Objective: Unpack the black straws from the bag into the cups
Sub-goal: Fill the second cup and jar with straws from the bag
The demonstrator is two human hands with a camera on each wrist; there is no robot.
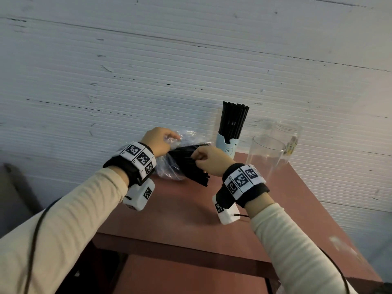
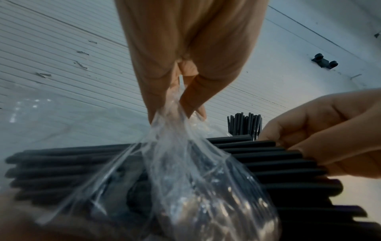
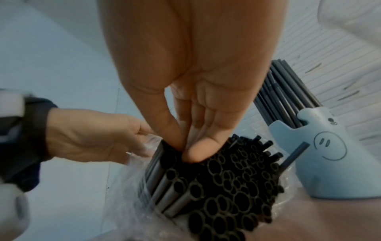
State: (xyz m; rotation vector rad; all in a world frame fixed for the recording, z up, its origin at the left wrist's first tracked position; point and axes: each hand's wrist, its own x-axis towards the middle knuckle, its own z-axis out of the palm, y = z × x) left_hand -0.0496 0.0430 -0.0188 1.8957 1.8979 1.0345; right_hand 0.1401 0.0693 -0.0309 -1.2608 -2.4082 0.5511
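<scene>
Left hand (image 1: pixel 160 141), centre of the head view, has the clear plastic bag (image 1: pixel 169 166) pinched by a gathered fold of film, fingers curled tight on it, and that's the anchor: it holds the bag up off the red-brown table (image 1: pixel 191 209) so the bundle can slide out freely. The left wrist view shows that twist of plastic running down from the fingertips over the straws.

Right hand (image 1: pixel 209 161), just to the right of it, is closed on the open ends of the black straws (image 1: pixel 191 166), thumb and fingers (image 3: pixel 192 153) pinching a few at the mouth of the bag. Most of the bundle lies inside the film, ends poking toward the lower right.

Upper right of the hands, a pale blue cup (image 1: pixel 228 147) with a smiley face stands against the wall, already packed with upright straws. Beside it, further right, a clear cup (image 1: pixel 266 158) looks empty, so that's likely the next destination. A second clear container stands behind it.

Judgement: roughly part-way through, with a bagful left to draw out.
</scene>
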